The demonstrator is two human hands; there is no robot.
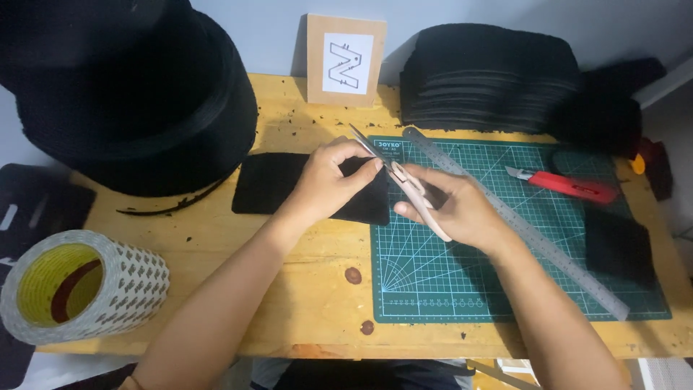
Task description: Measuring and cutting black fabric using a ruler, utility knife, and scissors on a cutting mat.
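Note:
My left hand pinches the upper right part of a flat black rectangular piece that lies across the wooden table and the left edge of a green cutting mat. My right hand grips pale-handled scissors, blades pointing up and left, their tips above the black piece next to my left fingers.
A long steel ruler lies diagonally on the mat, with a red utility knife and a black piece to its right. Stacks of black sheets sit at the back and a large black pile at left. A tape roll is at front left.

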